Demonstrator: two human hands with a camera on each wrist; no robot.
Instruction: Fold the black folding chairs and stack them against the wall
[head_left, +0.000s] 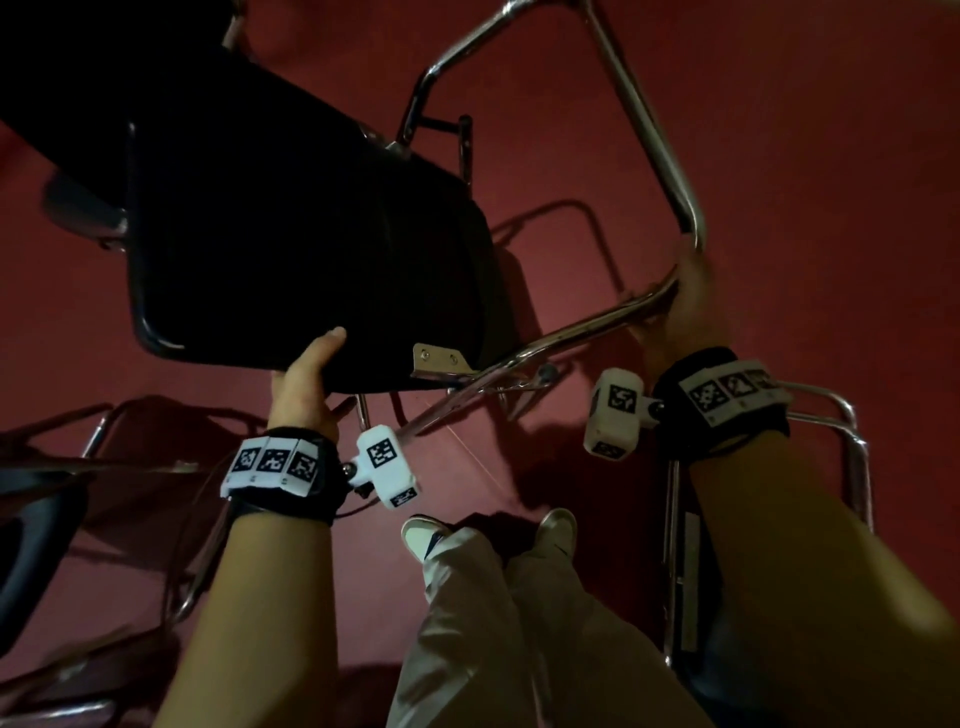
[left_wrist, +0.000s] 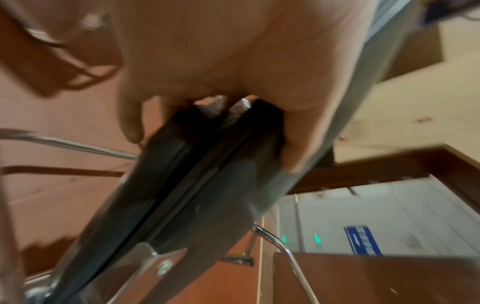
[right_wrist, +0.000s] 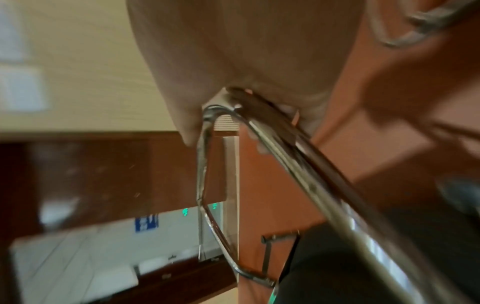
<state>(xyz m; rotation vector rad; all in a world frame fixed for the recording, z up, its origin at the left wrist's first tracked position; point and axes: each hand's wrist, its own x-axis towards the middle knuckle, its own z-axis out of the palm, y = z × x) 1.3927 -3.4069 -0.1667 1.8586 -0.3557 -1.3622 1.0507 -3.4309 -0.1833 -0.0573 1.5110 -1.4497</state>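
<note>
A black folding chair with a padded seat (head_left: 306, 249) and chrome tube frame (head_left: 644, 124) is tilted up off the red floor in the head view. My left hand (head_left: 306, 374) grips the near edge of the seat, thumb on top; the left wrist view shows its fingers (left_wrist: 293, 123) wrapped round the seat edge (left_wrist: 207, 164). My right hand (head_left: 685, 296) grips the bent corner of the chrome leg loop, and the right wrist view shows its fingers curled round that tube (right_wrist: 272, 131). Both wrists wear black bands with white markers.
Another black chair (head_left: 36, 530) stands at the left edge, and a chrome chair frame (head_left: 841, 441) is under my right forearm. My legs and white shoes (head_left: 426, 535) are below. A wooden wall panel (left_wrist: 363, 174) and white cabinets (left_wrist: 389, 216) lie ahead.
</note>
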